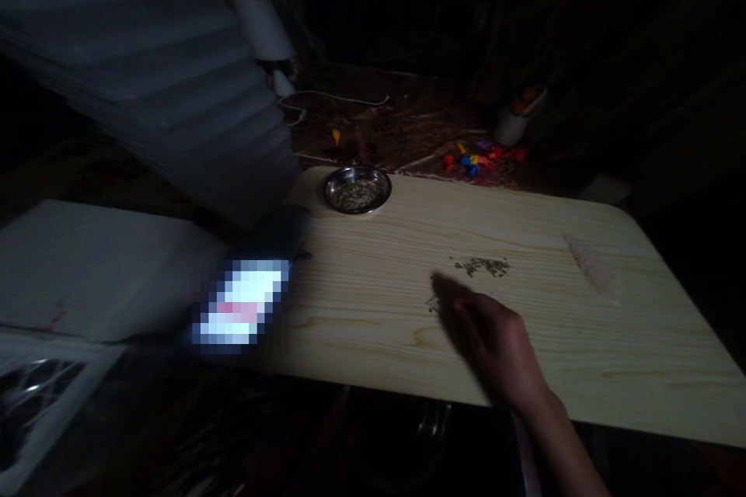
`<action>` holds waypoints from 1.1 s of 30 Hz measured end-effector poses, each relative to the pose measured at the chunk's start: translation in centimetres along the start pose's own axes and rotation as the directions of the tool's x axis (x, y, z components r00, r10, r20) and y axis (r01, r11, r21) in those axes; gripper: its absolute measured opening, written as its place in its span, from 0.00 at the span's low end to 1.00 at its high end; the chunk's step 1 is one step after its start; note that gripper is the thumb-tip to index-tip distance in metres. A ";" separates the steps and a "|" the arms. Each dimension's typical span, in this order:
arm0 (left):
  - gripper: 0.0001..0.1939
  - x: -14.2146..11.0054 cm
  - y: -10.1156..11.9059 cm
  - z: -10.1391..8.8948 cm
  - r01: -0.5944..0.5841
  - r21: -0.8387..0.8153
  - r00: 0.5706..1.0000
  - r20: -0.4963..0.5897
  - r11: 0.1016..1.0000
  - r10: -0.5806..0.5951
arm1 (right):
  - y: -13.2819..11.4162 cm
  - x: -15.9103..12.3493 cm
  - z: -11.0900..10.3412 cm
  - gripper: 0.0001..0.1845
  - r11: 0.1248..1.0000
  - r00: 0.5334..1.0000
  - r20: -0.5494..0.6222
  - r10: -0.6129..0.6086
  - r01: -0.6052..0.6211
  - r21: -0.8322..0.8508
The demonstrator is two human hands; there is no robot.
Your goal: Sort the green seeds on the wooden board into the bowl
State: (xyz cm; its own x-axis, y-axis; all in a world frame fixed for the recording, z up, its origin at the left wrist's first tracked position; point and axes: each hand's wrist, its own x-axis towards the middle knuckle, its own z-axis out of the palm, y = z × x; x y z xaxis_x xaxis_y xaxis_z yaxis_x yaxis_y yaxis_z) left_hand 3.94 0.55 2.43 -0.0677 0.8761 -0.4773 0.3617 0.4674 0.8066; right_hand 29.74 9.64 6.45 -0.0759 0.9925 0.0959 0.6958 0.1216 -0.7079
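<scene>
My right hand [495, 338] rests on a pale wooden table [583, 342], reaching in from the lower right. Its fingers stretch toward the left and are smeared by motion and shadow, touching a few small dark seeds at their tips. A little heap of the same seeds [482, 265] lies just beyond the hand. A small round steel dish [357, 189] holding seeds stands at the table's far edge. My left hand is out of view.
A lit, blurred-out phone screen [242, 301] lies at the table's left end. White ribbed sheets [145, 70] hang over the upper left. A white box [87, 264] sits left. Coloured toy pieces [478, 159] and a cup [513, 124] lie on the dark floor behind.
</scene>
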 end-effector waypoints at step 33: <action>0.13 -0.3 0.1 -1.0 -0.011 -0.028 1.000 0.020 1.000 0.011 | 0.2 1.8 -0.7 0.14 0.999 0.999 0.041 -0.006 0.008 -0.048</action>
State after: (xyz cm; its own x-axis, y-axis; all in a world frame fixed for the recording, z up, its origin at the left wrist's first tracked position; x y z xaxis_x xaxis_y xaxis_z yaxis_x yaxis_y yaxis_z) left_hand 3.05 0.45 2.99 -0.0447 0.8788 -0.4751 0.3363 0.4611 0.8212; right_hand 30.24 11.39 6.98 -0.1092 0.9914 0.0719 0.7284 0.1290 -0.6729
